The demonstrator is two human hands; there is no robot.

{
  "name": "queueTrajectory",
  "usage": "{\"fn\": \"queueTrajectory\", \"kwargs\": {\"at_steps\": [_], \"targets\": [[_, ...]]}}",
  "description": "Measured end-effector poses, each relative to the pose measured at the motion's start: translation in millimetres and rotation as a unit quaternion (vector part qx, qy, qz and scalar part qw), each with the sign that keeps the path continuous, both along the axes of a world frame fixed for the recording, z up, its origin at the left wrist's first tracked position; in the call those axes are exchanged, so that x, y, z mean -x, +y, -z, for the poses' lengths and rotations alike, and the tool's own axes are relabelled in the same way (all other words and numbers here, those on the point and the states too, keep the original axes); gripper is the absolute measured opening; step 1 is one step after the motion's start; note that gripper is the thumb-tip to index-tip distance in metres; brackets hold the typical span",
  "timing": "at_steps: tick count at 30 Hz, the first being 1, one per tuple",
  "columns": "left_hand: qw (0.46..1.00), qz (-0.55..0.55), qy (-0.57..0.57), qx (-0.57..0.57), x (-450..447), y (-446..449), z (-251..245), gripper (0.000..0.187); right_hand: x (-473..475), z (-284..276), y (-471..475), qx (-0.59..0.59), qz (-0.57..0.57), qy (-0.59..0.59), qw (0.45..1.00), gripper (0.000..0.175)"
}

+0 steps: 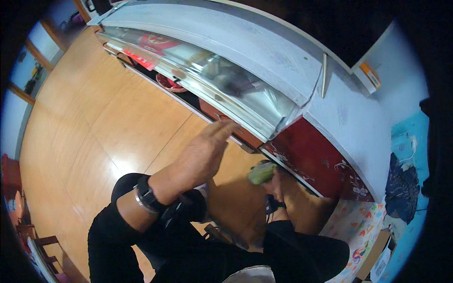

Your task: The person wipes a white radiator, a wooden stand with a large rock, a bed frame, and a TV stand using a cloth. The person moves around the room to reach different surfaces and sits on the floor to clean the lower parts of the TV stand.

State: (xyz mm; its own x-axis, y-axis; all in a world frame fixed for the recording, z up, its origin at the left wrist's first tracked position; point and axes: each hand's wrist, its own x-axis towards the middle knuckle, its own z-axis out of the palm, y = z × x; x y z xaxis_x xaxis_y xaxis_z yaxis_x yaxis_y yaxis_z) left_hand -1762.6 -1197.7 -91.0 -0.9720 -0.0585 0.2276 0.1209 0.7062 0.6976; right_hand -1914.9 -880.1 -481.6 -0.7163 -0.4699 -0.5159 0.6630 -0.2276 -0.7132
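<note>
My left hand [198,155], with a black watch and a silver bracelet at the wrist, is raised in front of the low cabinet. Its fingers reach towards the edge of the glass front [230,81] and appear to hold nothing; whether they touch the edge is unclear. Lower and to the right, my right hand [277,184] grips a bunched green cloth [262,173], slightly blurred, near the base of the cabinet's dark red panel [315,159] with a flower pattern. A dark band circles my right wrist.
The cabinet's white top [219,32] curves across the upper view. A pink basket [170,84] sits in the open lower shelf. At the right stand a small orange and white box [370,76] and a cardboard box [373,254]. Wooden furniture [46,240] is at the lower left.
</note>
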Motion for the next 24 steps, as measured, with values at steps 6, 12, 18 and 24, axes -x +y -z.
{"fn": "queueTrajectory", "kwargs": {"at_steps": [6, 12, 18, 24], "targets": [[0.968, 0.040, -0.217, 0.119, -10, -12, 60, 0.089, -38, -114, -124, 0.067, -0.103, -0.147, 0.981, 0.048], [0.984, 0.054, -0.170, -0.017, -25, -15, 71, 0.113, -75, -276, -191, 0.117, -0.211, -0.062, 0.969, 0.048], [0.943, -0.040, -0.004, -0.330, -28, -10, 100, 0.063, -76, -341, -184, 0.038, -0.295, -0.039, 0.954, 0.052], [0.725, -0.336, 0.122, -0.588, -26, -20, 176, 0.042, -67, -380, -149, -0.153, -0.371, 0.339, 0.851, 0.039]]}}
